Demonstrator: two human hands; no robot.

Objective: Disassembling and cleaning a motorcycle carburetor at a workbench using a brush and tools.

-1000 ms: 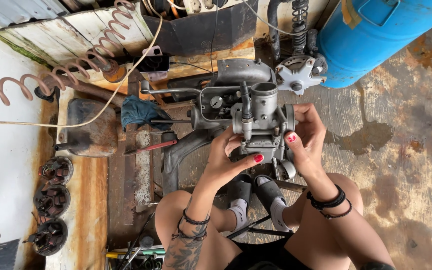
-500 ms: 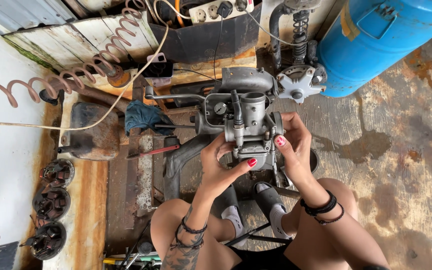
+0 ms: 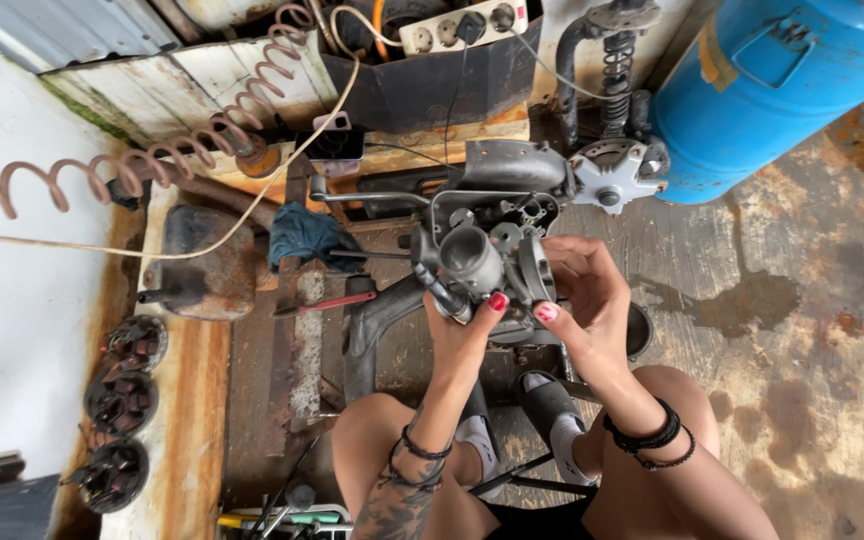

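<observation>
Seated, knees bare at the bottom of the head view, feet in grey sandals (image 3: 550, 405) and white socks between them. Left hand (image 3: 462, 335) raised from below, black bands at the wrist, fingers curled and clamped on the lower left of a grey metal carburettor (image 3: 482, 262), thumb pressed up against its underside. Right hand (image 3: 582, 295) closed on the right flank of the same body, thumb beside the left thumb, remaining fingers wrapped round the far side and partly hidden. Carburettor held clear of the floor, above the feet, squarely between both hands; round bore turned up and toward the camera, long axis running roughly left to right, tilted slightly. Neither hand clearly nearer: both touching, left under, right alongside. Loose hand tools (image 3: 282, 515) beside the left knee, kinds too small to tell. Further out on the left, a row of three dark round parts (image 3: 120, 405) on the rusted floor edge. Beyond the carburettor, a red-handled tool (image 3: 317, 303), a blue rag (image 3: 307, 235), a rusted dark canister (image 3: 197, 262). Just behind, a grey star-shaped casting (image 3: 612, 178) under a coil spring (image 3: 612, 60). Farthest: a coiled brown hose (image 3: 152, 160), a white power strip (image 3: 462, 25), a blue drum (image 3: 782, 80) on the stained concrete at right.
</observation>
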